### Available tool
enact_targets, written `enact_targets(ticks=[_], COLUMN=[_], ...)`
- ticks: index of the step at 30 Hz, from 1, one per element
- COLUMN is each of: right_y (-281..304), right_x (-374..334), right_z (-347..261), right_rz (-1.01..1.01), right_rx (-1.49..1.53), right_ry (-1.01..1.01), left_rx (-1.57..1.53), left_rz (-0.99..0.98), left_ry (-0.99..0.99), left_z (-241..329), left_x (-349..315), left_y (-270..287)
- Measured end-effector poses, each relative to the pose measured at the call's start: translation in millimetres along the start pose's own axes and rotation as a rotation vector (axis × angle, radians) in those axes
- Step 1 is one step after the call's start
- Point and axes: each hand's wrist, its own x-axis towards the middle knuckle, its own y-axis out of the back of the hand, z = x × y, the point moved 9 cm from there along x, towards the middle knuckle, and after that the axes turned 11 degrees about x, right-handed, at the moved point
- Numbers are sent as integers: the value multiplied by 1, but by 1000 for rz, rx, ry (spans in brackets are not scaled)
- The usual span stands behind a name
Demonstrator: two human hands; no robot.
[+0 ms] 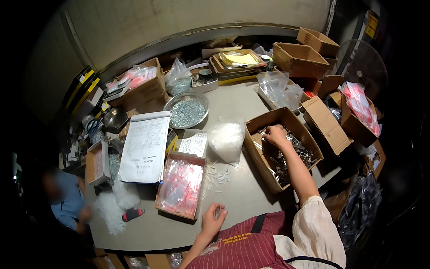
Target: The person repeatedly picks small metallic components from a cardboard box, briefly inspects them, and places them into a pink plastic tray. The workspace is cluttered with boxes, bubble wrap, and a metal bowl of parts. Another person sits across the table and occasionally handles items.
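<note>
My right hand [275,136] reaches into an open cardboard box [255,158] of loose, shiny metal pieces [293,154]. Its fingers are closed at the far left part of the box, and what they pinch is too small to make out. Near the table's front edge, my left hand [213,219] is curled with its fingers together around something small I cannot name. Small white plastic plugs [216,176] lie scattered on the table beyond it. Behind them sits a bulging clear bag of white pieces [226,140]. To the left stands a shallow box of clear, red-edged plastic packets [181,184].
A metal bowl of screws [188,112] and a clipboard with written sheets [145,145] occupy the left side. A red and black tool [133,214] lies near white plastic pieces [110,210]. More cartons [329,125] crowd the right. Another person [67,197] is at the left edge.
</note>
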Motion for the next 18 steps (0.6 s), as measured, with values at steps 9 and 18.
enact_targets(ticks=[9, 18], right_y=[-4, 64], right_x=[3, -67], right_z=[-6, -116], right_rz=[38, -163], right_rx=[-15, 1079], right_ry=[-78, 122], left_rx=[-44, -243], left_rz=[13, -29], left_ry=[-56, -157], left_z=[14, 69], left_x=[10, 25], left_y=[2, 21])
